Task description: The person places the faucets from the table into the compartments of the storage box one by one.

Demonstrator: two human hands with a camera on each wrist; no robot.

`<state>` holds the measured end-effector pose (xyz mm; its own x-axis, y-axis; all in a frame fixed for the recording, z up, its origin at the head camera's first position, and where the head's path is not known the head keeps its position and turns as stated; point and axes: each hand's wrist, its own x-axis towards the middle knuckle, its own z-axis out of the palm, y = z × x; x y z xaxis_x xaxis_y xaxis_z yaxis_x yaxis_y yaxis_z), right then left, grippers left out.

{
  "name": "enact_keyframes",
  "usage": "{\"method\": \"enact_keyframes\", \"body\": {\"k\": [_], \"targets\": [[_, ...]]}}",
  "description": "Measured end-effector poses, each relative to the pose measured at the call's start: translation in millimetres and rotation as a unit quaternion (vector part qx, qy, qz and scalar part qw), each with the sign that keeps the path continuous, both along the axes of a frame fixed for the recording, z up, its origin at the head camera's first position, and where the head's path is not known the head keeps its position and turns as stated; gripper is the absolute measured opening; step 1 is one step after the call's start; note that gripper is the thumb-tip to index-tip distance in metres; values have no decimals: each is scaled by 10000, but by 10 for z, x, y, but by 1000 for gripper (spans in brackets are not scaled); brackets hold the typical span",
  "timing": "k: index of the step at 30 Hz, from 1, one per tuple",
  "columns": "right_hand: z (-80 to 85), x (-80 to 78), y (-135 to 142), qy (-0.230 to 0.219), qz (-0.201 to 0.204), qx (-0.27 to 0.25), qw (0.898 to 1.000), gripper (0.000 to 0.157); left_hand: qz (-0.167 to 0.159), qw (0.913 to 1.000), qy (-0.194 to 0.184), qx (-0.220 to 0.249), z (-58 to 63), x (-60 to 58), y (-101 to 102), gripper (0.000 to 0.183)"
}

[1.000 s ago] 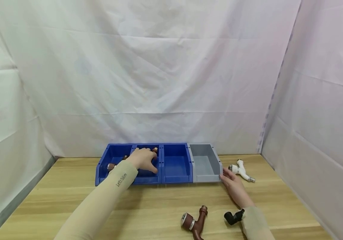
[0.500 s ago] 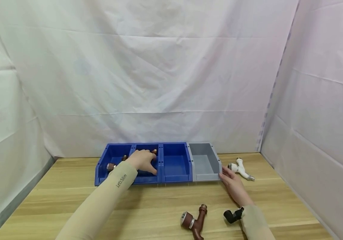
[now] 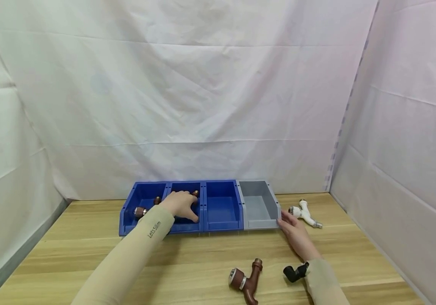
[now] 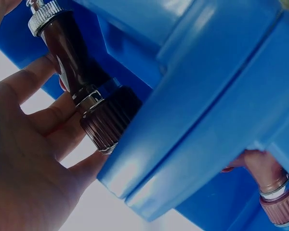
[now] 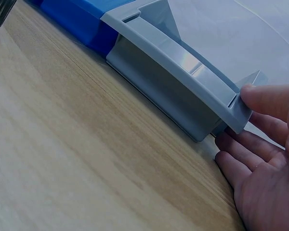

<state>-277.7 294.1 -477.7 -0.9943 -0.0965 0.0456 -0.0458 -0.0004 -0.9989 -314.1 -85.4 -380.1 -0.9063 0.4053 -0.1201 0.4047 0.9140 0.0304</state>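
Observation:
My left hand (image 3: 181,205) reaches into the second blue bin (image 3: 185,228) from the left, over a brown faucet (image 4: 70,53) with a ribbed knob. In the left wrist view its fingers lie loosely along the far side of that faucet, tips hidden behind it, and the thumb stands apart. My right hand (image 3: 296,233) holds the front right corner of the grey bin (image 3: 258,223), thumb on the rim and fingers under it. Beside that hand lies a white faucet (image 3: 304,214). Another brown faucet (image 3: 250,284) lies on the table nearer me.
The leftmost blue bin (image 3: 126,220) holds brown faucet parts, partly hidden by my left arm. A third blue bin (image 3: 223,207) adjoins the grey one. A black elbow-shaped piece (image 3: 294,274) is at my right sleeve. White cloth (image 3: 218,93) hangs behind the wooden table (image 3: 195,258).
The head view shifts very slightly. Both hands, the bins and the faucets stay as they were.

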Motion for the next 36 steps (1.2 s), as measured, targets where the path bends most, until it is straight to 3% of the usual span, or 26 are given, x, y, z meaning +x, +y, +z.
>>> {"method": "enact_keyframes", "body": {"k": [23, 36], "targets": [[18, 84, 26, 69, -42, -193, 9998, 56, 60, 9998, -200, -56, -69, -29, 48, 65], [-12, 99, -22, -33, -135, 221, 9997, 56, 168, 9987, -451, 134, -159, -15, -7, 66]]}}
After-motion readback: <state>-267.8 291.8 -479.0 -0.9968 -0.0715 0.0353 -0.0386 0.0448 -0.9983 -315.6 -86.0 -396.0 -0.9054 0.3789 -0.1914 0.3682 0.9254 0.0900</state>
